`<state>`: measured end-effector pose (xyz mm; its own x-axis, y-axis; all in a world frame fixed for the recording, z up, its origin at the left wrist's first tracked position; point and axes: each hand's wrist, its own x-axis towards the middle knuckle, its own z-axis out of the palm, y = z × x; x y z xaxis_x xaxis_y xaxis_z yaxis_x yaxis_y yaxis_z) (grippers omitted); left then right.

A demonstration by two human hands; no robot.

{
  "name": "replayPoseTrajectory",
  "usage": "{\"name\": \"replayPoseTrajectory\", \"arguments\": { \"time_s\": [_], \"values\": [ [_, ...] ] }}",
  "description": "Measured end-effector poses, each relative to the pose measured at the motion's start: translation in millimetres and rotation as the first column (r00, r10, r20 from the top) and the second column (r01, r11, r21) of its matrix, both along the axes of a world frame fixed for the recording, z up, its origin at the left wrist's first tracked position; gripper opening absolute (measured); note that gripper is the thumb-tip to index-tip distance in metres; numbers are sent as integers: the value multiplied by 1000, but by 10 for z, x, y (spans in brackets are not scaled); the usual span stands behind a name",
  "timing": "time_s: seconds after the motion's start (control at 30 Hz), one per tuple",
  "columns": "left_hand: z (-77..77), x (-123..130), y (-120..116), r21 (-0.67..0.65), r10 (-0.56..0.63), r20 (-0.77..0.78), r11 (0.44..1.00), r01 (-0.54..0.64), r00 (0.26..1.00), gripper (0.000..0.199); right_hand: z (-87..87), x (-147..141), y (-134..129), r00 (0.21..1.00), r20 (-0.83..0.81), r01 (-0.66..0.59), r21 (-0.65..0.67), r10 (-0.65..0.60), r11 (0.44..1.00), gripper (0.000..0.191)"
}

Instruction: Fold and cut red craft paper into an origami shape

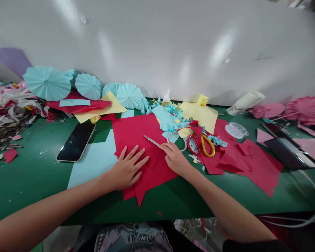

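Note:
My left hand lies flat with its fingers spread, pressing on red paper sheets. Under its fingers is a folded red piece whose pointed tip sticks out toward me. My right hand is closed around a slim grey knife, its thin end pointing up and left over the red paper. Most of the handle is hidden in my fingers. Just right of that hand lie a roll of clear tape and scissors with one red and one yellow handle.
A phone lies left on light blue paper. Pleated blue paper fans line the wall, with pink fans at far right. Blue scraps, red sheets, a paper cup and a dark device with a cable lie around.

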<state>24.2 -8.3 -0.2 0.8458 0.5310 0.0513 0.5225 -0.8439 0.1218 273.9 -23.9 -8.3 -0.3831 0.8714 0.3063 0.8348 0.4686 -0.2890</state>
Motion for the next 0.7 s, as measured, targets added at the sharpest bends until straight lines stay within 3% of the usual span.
{"name": "replayPoseTrajectory", "arguments": {
  "time_s": [0.17, 0.3, 0.5, 0.7],
  "values": [
    [99, -61, 201, -106, -131, -72, 987, 123, 989, 64, 19, -31, -23, 998, 36, 51, 0, -51, 999, 46],
    [78, 6, 170, -79, -3, -46, 997, 0, 999, 55, 123, -115, -91, 974, 167, 154, 17, -154, 988, 39],
    [-2, 42, 74, 4, 56, 16, 998, -56, 998, 57, 195, -276, -182, 980, 199, 21, -26, -15, 999, 35],
    [10, 43, 80, 23, 122, 13, 992, -122, 992, 63, 138, -328, -166, 980, 197, 49, -85, -32, 995, 43]
  ]
}}
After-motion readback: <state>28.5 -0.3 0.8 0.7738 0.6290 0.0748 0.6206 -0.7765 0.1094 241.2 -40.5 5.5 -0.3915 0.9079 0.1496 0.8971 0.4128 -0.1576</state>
